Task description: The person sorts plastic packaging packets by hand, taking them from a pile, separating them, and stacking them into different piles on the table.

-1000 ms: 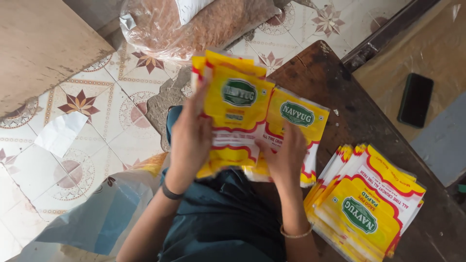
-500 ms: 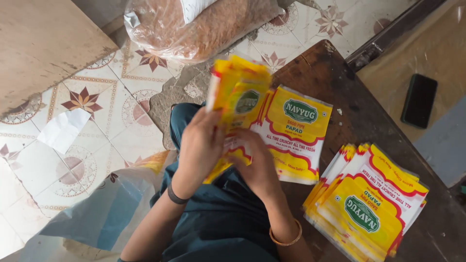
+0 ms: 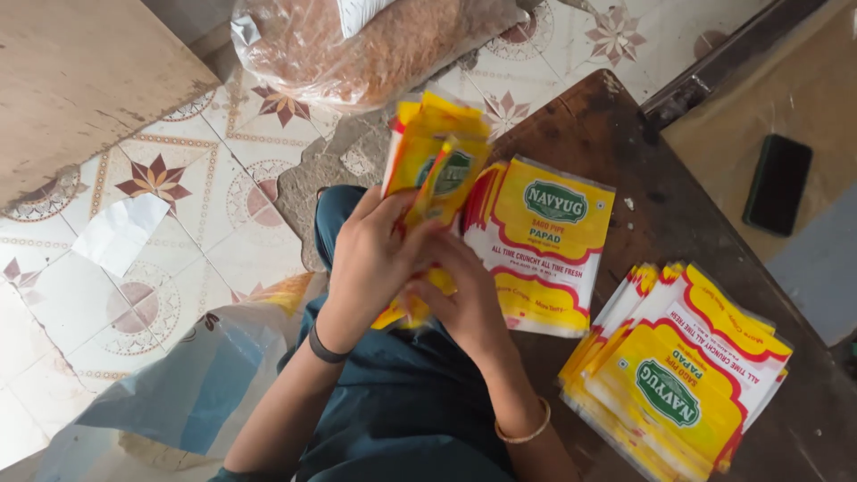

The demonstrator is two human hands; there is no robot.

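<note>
My left hand [image 3: 370,259] grips a bunch of empty yellow, red and white printed pouches [image 3: 435,161], held upright and edge-on above my lap. My right hand [image 3: 460,299] holds the lower end of the same bunch, fingers curled around it. One flat pouch [image 3: 544,245] lies on the dark wooden board [image 3: 643,178] just right of my hands. A fanned stack of the same pouches [image 3: 678,375] rests on the board at lower right.
A big clear bag of brown snack pieces [image 3: 375,45] lies on the patterned tile floor ahead. A bluish plastic bag [image 3: 192,384] sits at lower left, a white paper scrap [image 3: 120,232] left. A black phone [image 3: 778,183] lies at right. A wooden slab [image 3: 80,80] stands top left.
The pouches I held spread flat have been gathered and turned edge-on into one bunch. My right hand moved left from the flat pouch onto the bunch's lower end.
</note>
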